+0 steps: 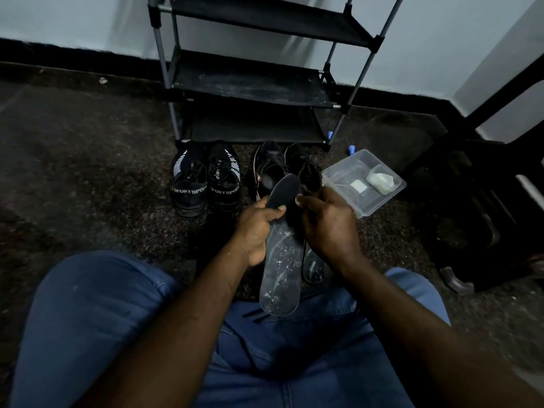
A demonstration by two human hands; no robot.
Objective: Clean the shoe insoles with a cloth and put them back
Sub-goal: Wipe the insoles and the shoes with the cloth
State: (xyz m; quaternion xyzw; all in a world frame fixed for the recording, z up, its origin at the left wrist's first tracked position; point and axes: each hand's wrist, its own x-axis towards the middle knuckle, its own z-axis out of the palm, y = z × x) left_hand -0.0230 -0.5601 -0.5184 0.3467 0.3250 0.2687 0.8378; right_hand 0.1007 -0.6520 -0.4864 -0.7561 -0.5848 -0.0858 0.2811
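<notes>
Left hand (256,228) grips one insole (281,269), right hand (326,228) curls round a second insole (312,265)

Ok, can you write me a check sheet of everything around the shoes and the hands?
Surface: dark speckled carpet; the person sits on it in blue jeans.
Job's things: first insole, gripped by the left hand; second insole under the right hand; black shoes behind them; no cloth clearly seen.
Clutter: SPORT shoes; clear tub holding a whitish lump.
Grippers: left fingers curled round the first insole; right fingers curled, seemingly holding the second insole.
Cables: nothing seen.
Surroundings: shoe rack against a pale wall; dark furniture at right.
</notes>
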